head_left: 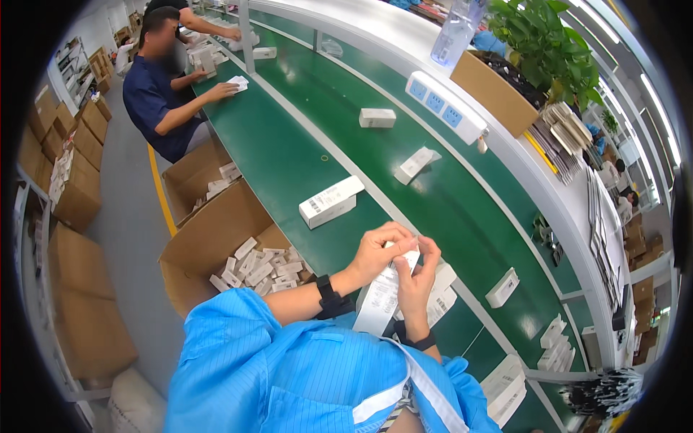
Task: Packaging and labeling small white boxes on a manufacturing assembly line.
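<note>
Both my hands meet over the green bench around the upper end of a slim white printed box (377, 307). My left hand (375, 252) is closed, its thumb and fingertips pinching at the box's top end. Closed around the same end from the other side is my right hand (416, 285); the fingers partly hide that end, so whether its flap is open cannot be made out. Beside my right hand lie more white boxes (440, 302), partly covered by it. A larger white box (332, 202) rests on the bench beyond my left hand.
At my left stands an open carton (189, 254) of small white boxes. White boxes (377, 118) lie along the green conveyor belt (440, 195), with more stacked (505, 386) at lower right. A metal rail divides bench from belt. Two co-workers (155, 94) handle boxes farther up.
</note>
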Demonstrator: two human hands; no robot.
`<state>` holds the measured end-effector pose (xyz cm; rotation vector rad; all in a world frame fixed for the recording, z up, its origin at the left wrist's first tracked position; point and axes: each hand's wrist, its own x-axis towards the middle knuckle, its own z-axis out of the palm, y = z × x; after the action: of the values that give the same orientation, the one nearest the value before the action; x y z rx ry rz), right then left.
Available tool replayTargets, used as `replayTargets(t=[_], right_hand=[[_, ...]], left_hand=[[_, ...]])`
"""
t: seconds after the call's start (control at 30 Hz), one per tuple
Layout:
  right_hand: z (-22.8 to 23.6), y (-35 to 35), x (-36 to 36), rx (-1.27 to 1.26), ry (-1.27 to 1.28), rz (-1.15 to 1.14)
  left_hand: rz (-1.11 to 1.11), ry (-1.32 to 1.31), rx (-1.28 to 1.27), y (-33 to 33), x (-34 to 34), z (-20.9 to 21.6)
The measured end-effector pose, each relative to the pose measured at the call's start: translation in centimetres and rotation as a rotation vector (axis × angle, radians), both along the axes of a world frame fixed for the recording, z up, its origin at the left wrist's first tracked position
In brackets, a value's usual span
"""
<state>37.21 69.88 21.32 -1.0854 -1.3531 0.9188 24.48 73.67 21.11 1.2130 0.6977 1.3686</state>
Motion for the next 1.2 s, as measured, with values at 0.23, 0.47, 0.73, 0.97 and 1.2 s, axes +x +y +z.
replayTargets(t=[0.23, 0.47, 0.73, 0.97, 1.2], right_hand=[[-2.2, 0.0, 1.4, -0.131, 0.095, 0.064], [-19.4, -4.9, 15.3, -0.386, -0.584, -0.862], [-25.1, -6.5, 17.6, -0.484, -0.278, -1.014], [-12.0, -5.7, 11.0, -0.171, 0.214, -0.503], [-4.0, -4.5, 4.4, -0.136, 0.04, -0.118]], left_hand=[[0.237, 0.206, 0.081, 0.0, -4.7, 2.0], [0.569, 0.766, -0.016, 0.5, -21.4, -0.7], [0.038, 0.707, -0.171, -0.1, -10.7, -3.6], [-0.207, 0.504, -0.133, -0.8, 1.0, -3.0], [-0.156, 0.076, -0.283, 1.1, 4.8, -2.5]])
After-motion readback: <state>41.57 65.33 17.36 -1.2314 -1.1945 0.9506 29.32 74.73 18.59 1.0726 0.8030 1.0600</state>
